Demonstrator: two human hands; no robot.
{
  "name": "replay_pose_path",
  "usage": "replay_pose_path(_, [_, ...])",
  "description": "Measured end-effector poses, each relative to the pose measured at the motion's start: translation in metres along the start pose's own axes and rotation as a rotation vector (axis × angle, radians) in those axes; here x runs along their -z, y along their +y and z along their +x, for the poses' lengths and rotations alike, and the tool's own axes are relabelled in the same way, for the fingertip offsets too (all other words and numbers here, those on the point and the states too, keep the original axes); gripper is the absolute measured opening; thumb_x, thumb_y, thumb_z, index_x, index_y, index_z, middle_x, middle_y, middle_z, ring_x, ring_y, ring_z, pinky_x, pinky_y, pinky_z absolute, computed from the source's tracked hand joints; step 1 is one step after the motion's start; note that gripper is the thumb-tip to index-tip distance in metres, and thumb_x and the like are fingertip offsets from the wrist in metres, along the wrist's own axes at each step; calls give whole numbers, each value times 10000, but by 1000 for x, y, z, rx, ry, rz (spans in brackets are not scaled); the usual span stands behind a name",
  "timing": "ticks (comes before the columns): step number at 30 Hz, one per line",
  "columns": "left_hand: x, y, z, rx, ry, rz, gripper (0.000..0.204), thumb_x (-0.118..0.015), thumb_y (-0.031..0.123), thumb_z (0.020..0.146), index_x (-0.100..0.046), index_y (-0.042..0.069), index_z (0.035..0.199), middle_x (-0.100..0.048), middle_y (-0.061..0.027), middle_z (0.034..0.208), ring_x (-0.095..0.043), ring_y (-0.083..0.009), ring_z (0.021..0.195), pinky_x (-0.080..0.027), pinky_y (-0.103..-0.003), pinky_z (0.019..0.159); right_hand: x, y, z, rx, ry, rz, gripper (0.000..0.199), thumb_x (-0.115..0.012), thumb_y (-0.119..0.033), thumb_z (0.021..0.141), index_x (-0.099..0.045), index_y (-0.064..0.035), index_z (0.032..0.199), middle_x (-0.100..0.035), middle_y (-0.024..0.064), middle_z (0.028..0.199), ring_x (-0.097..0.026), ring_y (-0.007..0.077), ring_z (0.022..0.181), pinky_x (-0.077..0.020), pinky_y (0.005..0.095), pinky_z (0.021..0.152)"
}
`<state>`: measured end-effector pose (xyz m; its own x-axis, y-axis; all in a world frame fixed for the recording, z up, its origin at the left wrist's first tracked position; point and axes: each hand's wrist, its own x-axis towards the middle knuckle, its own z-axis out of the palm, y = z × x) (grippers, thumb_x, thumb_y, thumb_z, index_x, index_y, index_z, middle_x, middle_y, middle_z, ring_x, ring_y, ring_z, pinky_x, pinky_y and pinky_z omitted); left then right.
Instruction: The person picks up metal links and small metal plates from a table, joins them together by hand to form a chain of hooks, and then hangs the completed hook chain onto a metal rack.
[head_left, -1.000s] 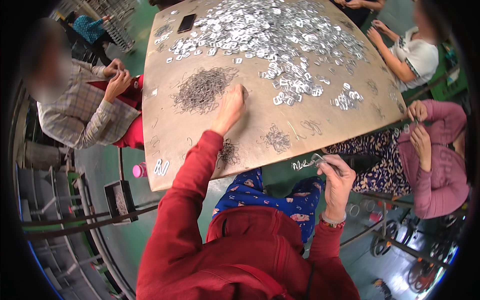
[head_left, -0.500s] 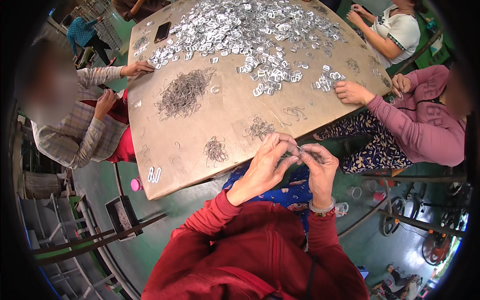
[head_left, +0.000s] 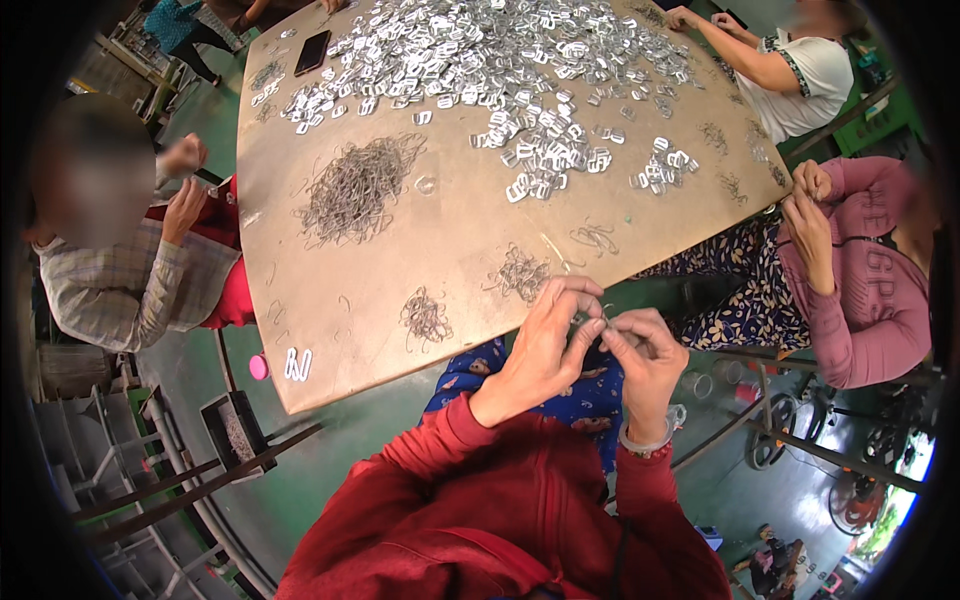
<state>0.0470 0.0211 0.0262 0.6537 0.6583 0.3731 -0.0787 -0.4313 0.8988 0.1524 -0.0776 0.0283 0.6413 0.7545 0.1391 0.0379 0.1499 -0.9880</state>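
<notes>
My left hand [head_left: 546, 348] and my right hand [head_left: 650, 362] meet just off the table's near edge, thumbs and fingertips pinched close together. Whatever lies between the fingertips is tiny and mostly covered; only a hint of thin wire shows. Nearest to my left hand on the table lies a small heap of bent wire hooks [head_left: 521, 273], with another small heap of hooks [head_left: 427, 316] to its left. A few loose wire hooks [head_left: 594, 237] lie beyond my fingers.
Flat silver buckles [head_left: 450, 60] cover the far table [head_left: 350, 275]. A big heap of wire hooks [head_left: 360, 190] lies left of centre, a phone [head_left: 313, 53] behind it. White buckles [head_left: 298, 364] lie at the near left corner. Co-workers sit at both sides.
My hands stay pinched together, shifting slightly down and apart. At right, the co-worker in pink has drawn a hand back from the buckles; the co-worker at left has also lifted a hand off the table.
</notes>
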Motion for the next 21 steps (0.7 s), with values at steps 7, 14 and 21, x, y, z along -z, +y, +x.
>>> replay_pose_path(7, [7, -9, 7, -59, -111, -225, 129, -558, -17, 822, -482, 14, 921, -562, -146, 963, -543, -310, 904, -431, -362, 805, 21, -15, 33, -43, -80, -17, 98, -596, 100, 786, -659, 94, 861, -620, 122, 865, -610, 158, 644, -516, 255, 609])
replay_pose_path(14, [14, -22, 8, -112, -173, -235, 149, -567, -31, 828, -492, 9, 950, -576, -128, 908, -569, -285, 854, -458, -360, 765, -30, 66, 190, 182, -270, -523, 189, -559, -56, 865, -651, 36, 1001, -625, 159, 856, -601, 247, 777, -478, 318, 707])
replay_pose_path(21, [19, -14, -7, -103, -174, -256, 111, -580, -17, 820, -497, 12, 888, -530, -113, 855, -530, -278, 812, -440, -355, 738, -45, 159, 244, 451, -312, -1014, 253, -644, -56, 714, -652, 18, 956, -619, 221, 889, -576, 365, 899, -468, 430, 762])
